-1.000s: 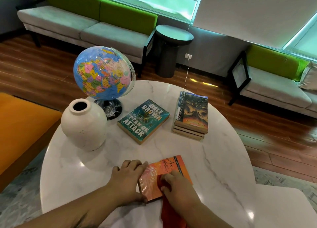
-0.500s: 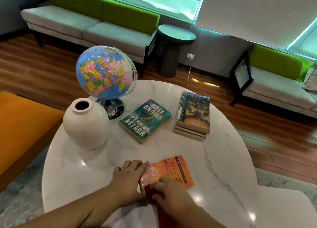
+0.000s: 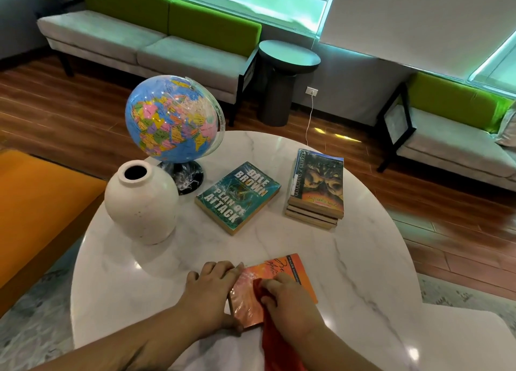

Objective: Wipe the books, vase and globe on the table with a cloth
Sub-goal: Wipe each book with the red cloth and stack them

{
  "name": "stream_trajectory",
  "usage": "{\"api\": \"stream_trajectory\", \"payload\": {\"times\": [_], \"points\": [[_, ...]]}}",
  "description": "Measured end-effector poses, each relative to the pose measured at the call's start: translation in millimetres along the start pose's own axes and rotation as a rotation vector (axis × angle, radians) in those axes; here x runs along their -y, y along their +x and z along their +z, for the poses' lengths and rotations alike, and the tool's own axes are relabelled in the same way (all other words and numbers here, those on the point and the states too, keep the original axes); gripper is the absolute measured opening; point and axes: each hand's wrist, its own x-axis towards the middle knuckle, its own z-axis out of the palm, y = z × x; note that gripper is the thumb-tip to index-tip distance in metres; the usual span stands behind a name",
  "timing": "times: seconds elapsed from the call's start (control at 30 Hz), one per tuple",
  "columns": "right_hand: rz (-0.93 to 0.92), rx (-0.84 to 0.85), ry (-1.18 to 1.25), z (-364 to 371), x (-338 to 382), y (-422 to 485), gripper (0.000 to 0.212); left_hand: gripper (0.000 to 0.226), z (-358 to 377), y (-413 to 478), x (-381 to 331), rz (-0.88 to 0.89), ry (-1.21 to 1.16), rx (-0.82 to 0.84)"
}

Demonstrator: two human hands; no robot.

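Head view, the only one.

The left hand (image 3: pixel 215 289) lies fairly flat at lower centre. Its fingers are nearly straight against the left edge of the orange book (image 3: pixel 279 270), bracing it without curling round it. The right hand (image 3: pixel 290 301) is bunched round a red cloth (image 3: pixel 272 342) and presses it onto the cover; the cloth's tail hangs toward the bottom edge of the frame. The orange book lies flat at the near rim of the marble worktop (image 3: pixel 349 259).

Risks, as we judge them:
- The cover looks glossy and so does the worktop, so a hard stroke could slide the book toward the near rim if the brace slackens.
- A dragging cloth edge could catch a corner of the cover and fold it.

Surroundings:
- The vase (image 3: pixel 142 206) stands at centre left, with the globe (image 3: pixel 171 119) just behind it on a dark base. Both are tall, so a careless reach could tip them.
- The teal book (image 3: pixel 238 196) lies mid-frame and the stack of books (image 3: pixel 317 186) to its right, both well apart from the hands.
- Nothing blocks the stroke.
- Sofas line the upper frame, and a dark side table (image 3: pixel 289 58) stands between them.
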Motion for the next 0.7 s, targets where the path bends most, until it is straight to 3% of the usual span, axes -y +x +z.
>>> {"api": "stream_trajectory", "payload": {"times": [0.17, 0.33, 0.5, 0.7], "points": [[-0.205, 0.198, -0.07, 6, 19, -10, 0.035, 0.117, 2, 0, 2, 0.009, -0.008, -0.018], [-0.037, -0.022, 0.036, 8, 3, -3, 0.033, 0.118, 1, 1, 2, 0.007, 0.001, -0.012], [-0.122, 0.117, -0.004, 5, 5, -6, 0.034, 0.118, 1, 1, 2, 0.007, 0.001, -0.008], [0.119, -0.092, -0.004, -4, -22, 9, 0.036, 0.115, 0, 0, 1, 0.006, -0.004, -0.002]]}}
